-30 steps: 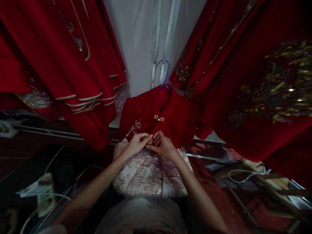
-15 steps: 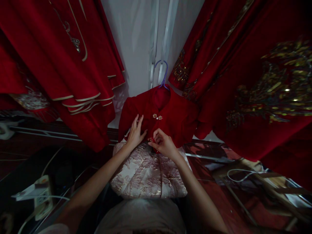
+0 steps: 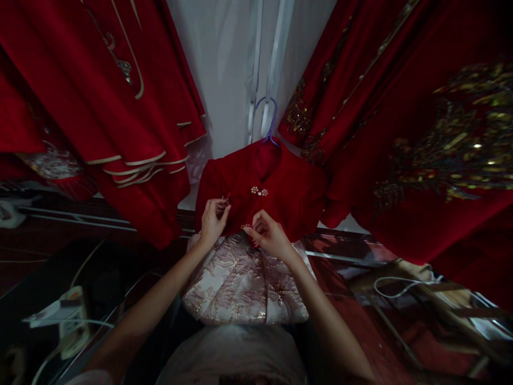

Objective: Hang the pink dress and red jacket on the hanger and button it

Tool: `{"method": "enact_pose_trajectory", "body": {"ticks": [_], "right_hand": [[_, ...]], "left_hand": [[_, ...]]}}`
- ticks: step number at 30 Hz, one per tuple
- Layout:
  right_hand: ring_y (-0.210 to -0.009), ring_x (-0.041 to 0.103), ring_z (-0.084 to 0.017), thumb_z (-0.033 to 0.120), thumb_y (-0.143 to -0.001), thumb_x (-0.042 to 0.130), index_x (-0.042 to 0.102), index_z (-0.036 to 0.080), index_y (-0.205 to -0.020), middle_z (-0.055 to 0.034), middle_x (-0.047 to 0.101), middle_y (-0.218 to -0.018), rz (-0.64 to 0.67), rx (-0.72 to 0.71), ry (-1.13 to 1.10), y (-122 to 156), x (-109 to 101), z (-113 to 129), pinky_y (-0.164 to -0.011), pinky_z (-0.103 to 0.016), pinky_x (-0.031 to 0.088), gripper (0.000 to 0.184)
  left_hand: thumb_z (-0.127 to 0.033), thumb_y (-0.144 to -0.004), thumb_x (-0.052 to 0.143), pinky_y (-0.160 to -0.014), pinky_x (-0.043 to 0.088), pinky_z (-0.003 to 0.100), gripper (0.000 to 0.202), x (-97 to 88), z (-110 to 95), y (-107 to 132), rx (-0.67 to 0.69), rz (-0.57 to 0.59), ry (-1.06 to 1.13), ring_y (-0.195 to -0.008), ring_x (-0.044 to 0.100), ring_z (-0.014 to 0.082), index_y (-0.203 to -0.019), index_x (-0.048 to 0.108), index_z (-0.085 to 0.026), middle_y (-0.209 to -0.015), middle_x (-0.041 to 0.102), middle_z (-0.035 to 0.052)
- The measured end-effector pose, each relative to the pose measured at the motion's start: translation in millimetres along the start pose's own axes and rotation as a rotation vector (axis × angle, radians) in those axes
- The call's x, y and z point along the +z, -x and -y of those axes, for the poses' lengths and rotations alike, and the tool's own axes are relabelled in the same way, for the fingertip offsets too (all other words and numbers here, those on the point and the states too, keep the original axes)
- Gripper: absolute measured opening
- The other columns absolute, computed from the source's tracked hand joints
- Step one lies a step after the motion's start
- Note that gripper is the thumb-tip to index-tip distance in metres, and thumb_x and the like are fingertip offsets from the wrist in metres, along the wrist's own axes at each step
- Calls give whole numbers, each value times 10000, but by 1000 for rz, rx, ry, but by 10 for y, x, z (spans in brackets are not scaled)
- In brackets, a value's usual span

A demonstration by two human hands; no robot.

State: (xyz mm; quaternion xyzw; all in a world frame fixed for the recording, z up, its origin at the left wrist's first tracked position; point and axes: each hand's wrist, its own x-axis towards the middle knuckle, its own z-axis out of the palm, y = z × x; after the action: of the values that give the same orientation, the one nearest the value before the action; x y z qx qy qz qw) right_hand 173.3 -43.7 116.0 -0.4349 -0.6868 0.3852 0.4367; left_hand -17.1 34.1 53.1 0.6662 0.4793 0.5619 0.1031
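Under the purple hooked hanger, detail work on the red cloth jacket seems in hand, the right hand pinching a pale beaded piece, left hand with fingers curled at a dark beaded ornament (grip unclear), next calling for steadiness.

This appears to be a clothing shop or a dressmaker's workroom; which of the two is unclear. Long red fabric garments with thin pale-gold edging hang in a close row on the left, and a red garment thickly covered in gold sequins fills the right side. Between them, a red-topped dress with a pale, metallic-patterned brocade skirt is on a purple hanger with a curved hook, before slim silvery upright rails and a plain grey-white wall. A white rectangular power strip with cables sits lower left.
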Motion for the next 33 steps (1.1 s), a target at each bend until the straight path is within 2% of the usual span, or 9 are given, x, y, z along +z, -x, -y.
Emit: {"method": "enact_pose_trajectory", "body": {"ticks": [3, 6, 11, 15, 18, 23, 26, 29, 33], "right_hand": [[-524, 521, -97, 404, -809, 612, 418, 236, -842, 55, 536, -643, 13, 11, -14, 1, 12, 11, -493, -207, 427, 259], [-539, 541, -101, 395, -809, 611, 418, 233, -829, 48, 555, -651, 10, 24, -3, 8, 18, 10, -505, -211, 437, 253], [-621, 592, -117, 386, -804, 617, 468, 225, -880, 17, 591, -726, -48, 17, 25, -44, 0, -8, -527, -213, 470, 232], [-707, 624, -129, 414, -829, 588, 562, 226, -1027, -6, 608, -798, -47, -29, 16, -256, 43, -39, -584, -228, 525, 274], [-749, 633, -127, 391, -847, 568, 614, 236, -1047, -12, 628, -835, -22, -72, 40, -491, 142, -108, -642, -239, 549, 257], [-726, 634, -121, 336, -831, 581, 594, 225, -980, 5, 622, -793, -97, -78, 44, -762, 335, -236, -640, -241, 567, 186], [-712, 639, -121, 370, -828, 579, 577, 221, -970, 4, 618, -806, -129, -65, -35, -783, 399, -260, -596, -232, 575, 205], [-736, 649, -127, 417, -826, 577, 566, 220, -971, -7, 621, -855, -186, -58, -126, -763, 400, -255, -579, -230, 582, 245], [-756, 654, -134, 387, -829, 581, 579, 229, -957, -5, 638, -847, -170, -92, -26, -752, 352, -242, -613, -235, 579, 203]], "left_hand": [[-359, -816, 631, -674, 511, 253, 327, 45, 5, -111, -46, 18, 58, -761, 586, 120, -1053, 495, -179, -952, 564, 46], [-342, -837, 601, -701, 509, 248, 251, 87, 8, -193, -48, 93, 104, -750, 597, 114, -1003, 501, -182, -871, 590, 26], [-351, -857, 563, -725, 510, 249, 206, 67, -39, -202, -97, 41, 181, -772, 618, 116, -965, 537, -178, -872, 619, 33], [-417, -839, 578, -735, 528, 271, 274, 3, -146, -210, -239, 66, 378, -761, 653, 135, -917, 611, -156, -829, 675, 45], [-456, -801, 619, -787, 545, 312, 344, -42, -231, -235, -317, 110, 484, -824, 679, 170, -919, 660, -135, -891, 719, 80], [-464, -773, 656, -923, 521, 372, 420, -103, -222, -230, -314, 141, 550, -1000, 663, 208, -1033, 682, -135, -1097, 700, 112], [-454, -755, 680, -955, 506, 385, 413, -134, -162, -216, -314, 101, 554, -998, 666, 212, -1020, 694, -137, -1087, 704, 111], [-438, -731, 708, -944, 514, 386, 402, -147, -142, -204, -331, 109, 559, -953, 680, 213, -996, 703, -136, -1043, 718, 109], [-413, -716, 726, -920, 530, 376, 379, -127, -167, -197, -333, 116, 573, -906, 692, 206, -977, 710, -139, -1007, 728, 98]]}}
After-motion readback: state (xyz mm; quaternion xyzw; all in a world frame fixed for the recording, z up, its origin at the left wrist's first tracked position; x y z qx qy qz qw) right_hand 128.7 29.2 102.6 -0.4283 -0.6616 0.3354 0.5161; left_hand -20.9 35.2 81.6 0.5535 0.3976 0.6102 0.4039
